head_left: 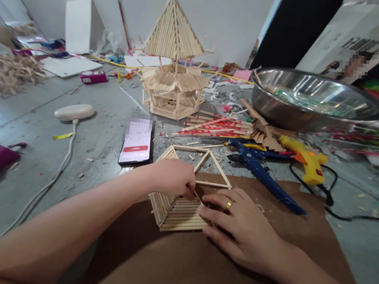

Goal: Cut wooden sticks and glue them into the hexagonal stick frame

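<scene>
A six-sided frame of thin wooden sticks (182, 216) lies before me; its near and left faces are filled with rows of sticks, while the far right triangle is bare outline. My left hand (174, 177) reaches over it from the left, fingers pinched on a short stick (198, 197) that slants toward my right hand. At the frame's right edge, my right hand (237, 219) holds the side with bent fingers, a ring on one of them. Its fingertips are partly hidden against the sticks. A brown sheet (164, 270) lies under the frame and hands.
Behind stands a stick pagoda (173, 83). Blue cutters (265, 176), a yellow glue gun (305, 160) with a black cord, and red-marked sticks (213, 126) lie to the right, before a steel basin (315, 101). A phone (137, 143) and white corded device (74, 112) lie left.
</scene>
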The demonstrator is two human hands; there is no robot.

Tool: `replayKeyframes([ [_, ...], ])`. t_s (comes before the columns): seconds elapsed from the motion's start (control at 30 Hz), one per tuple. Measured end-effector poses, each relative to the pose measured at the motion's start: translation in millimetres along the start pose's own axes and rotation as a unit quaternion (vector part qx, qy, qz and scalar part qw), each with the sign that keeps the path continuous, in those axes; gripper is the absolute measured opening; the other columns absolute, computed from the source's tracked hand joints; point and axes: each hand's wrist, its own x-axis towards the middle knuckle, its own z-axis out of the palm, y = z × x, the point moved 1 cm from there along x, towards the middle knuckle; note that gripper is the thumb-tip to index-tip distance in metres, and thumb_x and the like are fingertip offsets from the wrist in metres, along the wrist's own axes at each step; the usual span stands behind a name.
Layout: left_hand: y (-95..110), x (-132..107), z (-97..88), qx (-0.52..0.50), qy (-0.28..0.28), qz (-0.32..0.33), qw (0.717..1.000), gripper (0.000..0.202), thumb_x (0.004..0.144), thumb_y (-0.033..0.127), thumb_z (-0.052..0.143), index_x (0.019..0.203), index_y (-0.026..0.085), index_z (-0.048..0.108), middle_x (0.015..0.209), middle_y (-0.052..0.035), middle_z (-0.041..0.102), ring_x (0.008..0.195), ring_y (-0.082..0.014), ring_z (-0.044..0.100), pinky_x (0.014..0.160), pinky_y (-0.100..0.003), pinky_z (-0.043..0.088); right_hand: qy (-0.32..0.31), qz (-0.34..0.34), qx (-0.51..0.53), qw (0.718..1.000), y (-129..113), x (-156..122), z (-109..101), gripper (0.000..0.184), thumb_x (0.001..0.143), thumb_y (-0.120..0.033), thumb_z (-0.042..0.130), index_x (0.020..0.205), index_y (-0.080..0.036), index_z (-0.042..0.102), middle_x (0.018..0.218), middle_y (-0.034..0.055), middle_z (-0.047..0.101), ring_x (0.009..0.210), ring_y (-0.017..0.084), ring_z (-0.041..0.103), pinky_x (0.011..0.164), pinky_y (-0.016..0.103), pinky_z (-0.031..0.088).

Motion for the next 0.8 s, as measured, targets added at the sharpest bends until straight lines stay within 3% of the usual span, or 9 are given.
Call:
replayKeyframes([
  [0.57, -4.1, -0.2, -0.1, -0.023, 0.001, 0.004, 1.0, 0.027, 0.065, 0.043, 0.048, 0.076, 0.025, 0.065, 0.065, 0.0016, 0.063, 0.053, -0.009, 0.048, 0.047, -0.019, 0.029, 0.009, -0.008, 0.003, 1.0, 4.3, -1.8, 0.1, 0.026, 0.076, -0.03, 0.043, 0.098, -0.023, 0.056, 0.099, 0.0056, 0.055, 0.094, 0.018, 0.043, 0.08, 0.037, 0.031],
  [0.8, -6.7, -3.6, -7.2, -0.03, -0.011, 0.032, 0.999, 0.023, 0.067, 0.033, 0.047, 0.076, 0.021, 0.065, 0.064, 0.002, 0.062, 0.053, -0.0073, 0.048, 0.049, -0.018, 0.03, 0.018, -0.006, 0.007, 1.0, 7.3, -4.5, 1.2, 0.026, 0.076, -0.03, 0.044, 0.098, -0.023, 0.055, 0.099, 0.0052, 0.055, 0.094, 0.018, 0.043, 0.08, 0.036, 0.031],
])
